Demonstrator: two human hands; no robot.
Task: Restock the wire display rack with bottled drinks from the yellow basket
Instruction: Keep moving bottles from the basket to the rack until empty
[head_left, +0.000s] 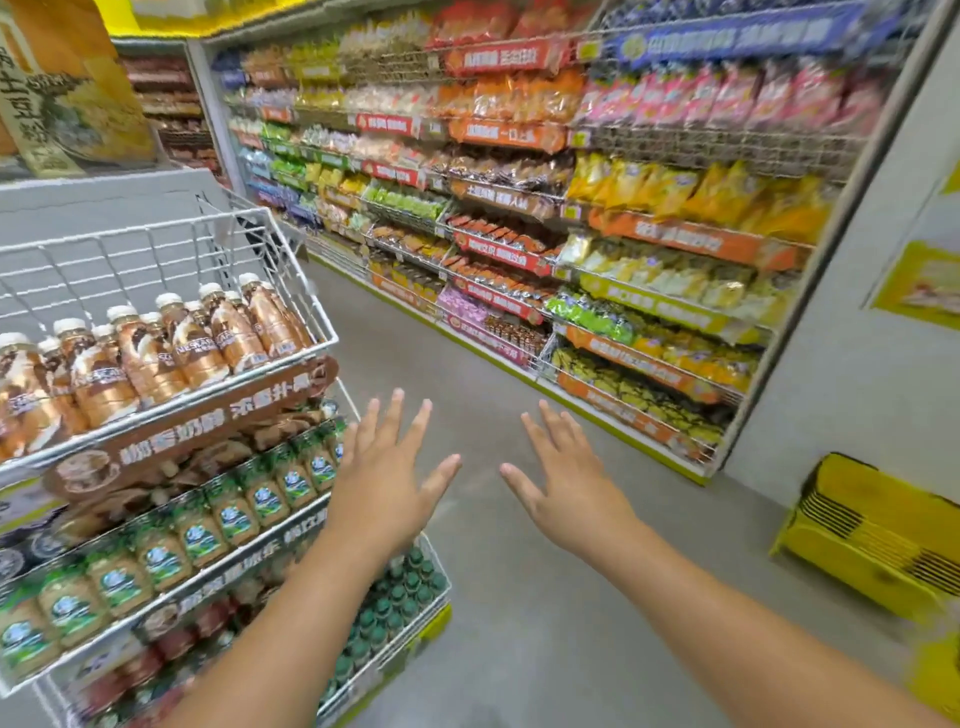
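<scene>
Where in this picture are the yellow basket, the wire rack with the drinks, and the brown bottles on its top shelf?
yellow basket (878, 545): head view, on its slotted side wall.
wire display rack (291, 249): head view, on the top shelf's right wire side.
brown bottles (200, 345): head view, on one front bottle's label.

It was a shop, a small grocery by the look of it. Along the right ran long shelves (597, 218) packed with bright snack bags, each tier fronted by orange and red price strips (506, 132). On the left stood a wire rack (291, 358) with 3 tiers of bottled drinks (208, 332). A yellow basket (878, 540) sat on the grey floor (509, 597) of the aisle.
</scene>
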